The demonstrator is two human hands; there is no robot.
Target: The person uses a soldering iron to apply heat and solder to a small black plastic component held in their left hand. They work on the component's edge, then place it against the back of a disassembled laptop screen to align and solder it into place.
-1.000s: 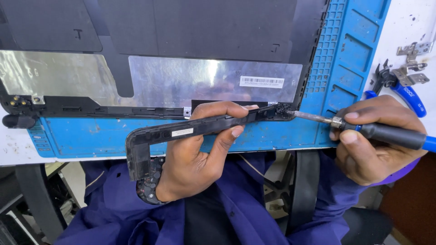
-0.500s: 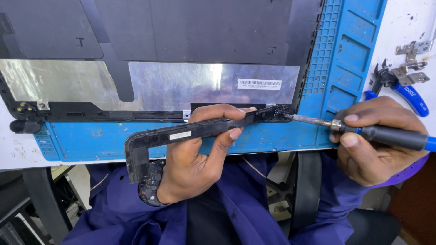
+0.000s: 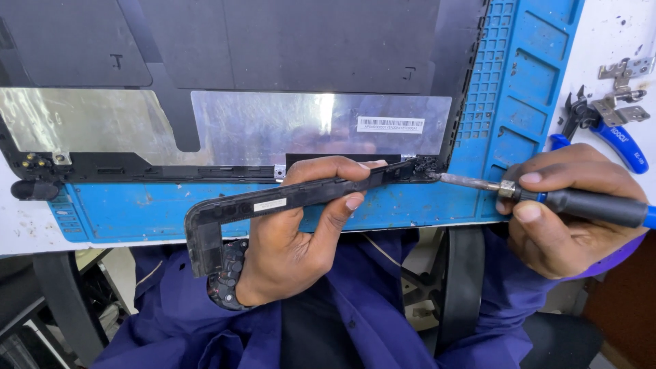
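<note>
My left hand (image 3: 301, 232) grips a long black plastic hinge cover strip (image 3: 273, 201) with a bent end, holding it along the near edge of a black laptop lid (image 3: 273, 55). In my right hand (image 3: 567, 212) is a soldering iron (image 3: 588, 203) with a dark handle; its metal tip (image 3: 451, 179) touches the strip's right end at the lid's corner. A silver foil panel (image 3: 273, 130) with a white label covers the lid's lower part.
The lid lies on a blue work mat (image 3: 519, 102) on a white bench. Blue-handled pliers (image 3: 611, 133) and metal hinge brackets (image 3: 625, 72) lie at the right. A black hinge stub (image 3: 31, 188) sticks out at the lid's left corner. My blue sleeves are below.
The view has shifted slightly; the lid and mat sit a little further left in frame. Both hands hold the same grip, iron tip still at the strip's end.
</note>
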